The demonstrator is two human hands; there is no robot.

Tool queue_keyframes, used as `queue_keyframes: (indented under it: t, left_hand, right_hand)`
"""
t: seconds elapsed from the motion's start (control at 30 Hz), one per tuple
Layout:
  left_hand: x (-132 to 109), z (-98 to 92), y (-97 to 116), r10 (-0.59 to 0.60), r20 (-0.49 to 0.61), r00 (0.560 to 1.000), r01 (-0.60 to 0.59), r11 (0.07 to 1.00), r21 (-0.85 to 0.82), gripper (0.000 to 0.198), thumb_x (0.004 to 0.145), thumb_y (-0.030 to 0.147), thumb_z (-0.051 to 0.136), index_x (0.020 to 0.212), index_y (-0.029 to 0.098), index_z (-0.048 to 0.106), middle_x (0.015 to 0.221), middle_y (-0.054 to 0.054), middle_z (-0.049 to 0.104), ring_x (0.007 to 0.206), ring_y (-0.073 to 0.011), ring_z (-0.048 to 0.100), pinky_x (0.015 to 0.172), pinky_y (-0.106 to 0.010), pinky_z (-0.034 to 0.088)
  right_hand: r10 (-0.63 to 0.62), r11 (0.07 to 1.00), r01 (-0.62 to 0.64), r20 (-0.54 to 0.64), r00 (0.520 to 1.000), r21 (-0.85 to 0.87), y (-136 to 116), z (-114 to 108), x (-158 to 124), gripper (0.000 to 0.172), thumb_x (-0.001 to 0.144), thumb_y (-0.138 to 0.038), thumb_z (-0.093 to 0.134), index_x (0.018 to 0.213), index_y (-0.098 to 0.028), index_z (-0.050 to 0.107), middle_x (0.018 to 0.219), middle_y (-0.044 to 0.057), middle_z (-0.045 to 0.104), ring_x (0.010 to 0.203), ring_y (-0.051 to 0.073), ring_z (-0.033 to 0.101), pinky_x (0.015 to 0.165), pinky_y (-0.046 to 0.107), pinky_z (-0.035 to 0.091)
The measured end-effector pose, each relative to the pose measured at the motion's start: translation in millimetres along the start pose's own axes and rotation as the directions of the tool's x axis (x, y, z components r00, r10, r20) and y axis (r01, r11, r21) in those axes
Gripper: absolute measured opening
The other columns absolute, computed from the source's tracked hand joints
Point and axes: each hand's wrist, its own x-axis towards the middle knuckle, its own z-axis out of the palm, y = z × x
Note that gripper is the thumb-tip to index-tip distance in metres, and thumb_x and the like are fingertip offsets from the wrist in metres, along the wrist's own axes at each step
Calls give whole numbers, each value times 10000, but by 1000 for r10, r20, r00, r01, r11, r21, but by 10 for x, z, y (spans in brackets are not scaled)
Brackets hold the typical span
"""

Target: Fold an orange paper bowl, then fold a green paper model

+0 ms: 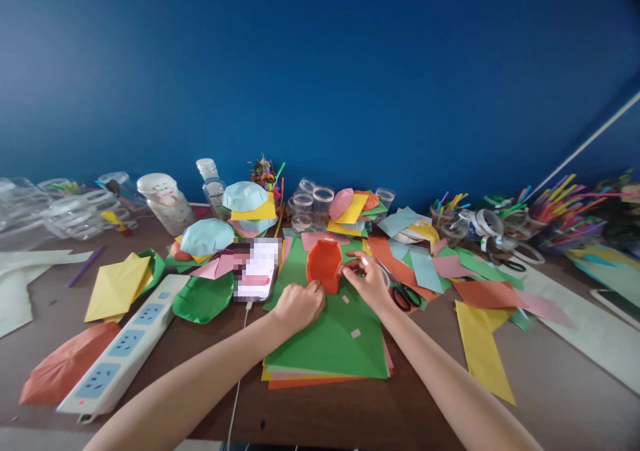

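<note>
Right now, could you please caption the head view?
Left hand and right hand hold an orange paper shape over a green sheet, beside a phone and scissors.

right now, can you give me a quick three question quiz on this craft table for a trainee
1. True or false: the scissors lie to the right of the right hand.
2. Which colour is the top sheet of the paper stack under the hands? A yellow, B green, C pink.
3. Fill in: the left hand and the right hand together hold a folded ___ paper shape.
Key: 1 true; 2 B; 3 orange.
</note>
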Motion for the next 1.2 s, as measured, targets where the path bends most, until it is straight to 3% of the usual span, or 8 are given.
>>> queue_keyframes:
  t: [0.17,0.3,0.53,0.7,0.97,1.2]
  left_hand:
    - [12,-95,-15,-142,-169,975,141,990,-18,234,896,259,351,1005,181,543,953,-61,610,597,-133,601,494,-233,366]
    - [13,-155,-49,-132,-275,952,120,991,-62,221,917,296,348,979,200,537,889,-41,600,694,-135,589,576,-244,368]
    - [68,-119,-92,-120,-281,952,93,990,-107,279,910,405,369,910,190,546,805,-37,570,705,-152,561,622,-263,360]
    - [130,-96,-119,-101,-239,966,84,993,-78,245,936,240,327,1029,209,552,875,-42,577,753,-146,567,671,-276,352]
    - [320,-5,-196,-139,-259,956,134,990,-38,230,921,169,353,967,217,573,920,-22,593,716,-127,573,681,-283,339]
    - [407,30,-198,-197,-315,928,152,975,-162,224,908,201,371,1020,199,565,938,-47,608,755,-135,590,675,-269,385]
  right_hand:
    - [4,994,-6,13,1000,107,-4,118,-42,321,737,-291,616,1023,-194,507,742,7,655,679,162,633,658,291,501]
    - [54,965,-42,-40,998,257,19,280,-89,317,712,-312,648,972,-195,508,722,0,650,658,160,648,646,285,519]
    - [105,937,-44,-160,982,346,-15,337,-113,304,705,-335,669,920,-199,501,734,8,637,674,163,649,649,295,536]
    - [119,933,-58,-153,981,354,-21,318,-91,323,687,-362,687,897,-196,506,703,4,630,638,159,639,598,274,533]
    - [152,906,-90,-120,981,413,33,362,-49,296,694,-354,681,878,-195,513,754,10,620,638,161,646,621,304,557]
    - [40,965,-1,-143,989,262,19,373,50,243,735,-350,635,894,-198,529,783,35,644,720,182,652,670,321,558]
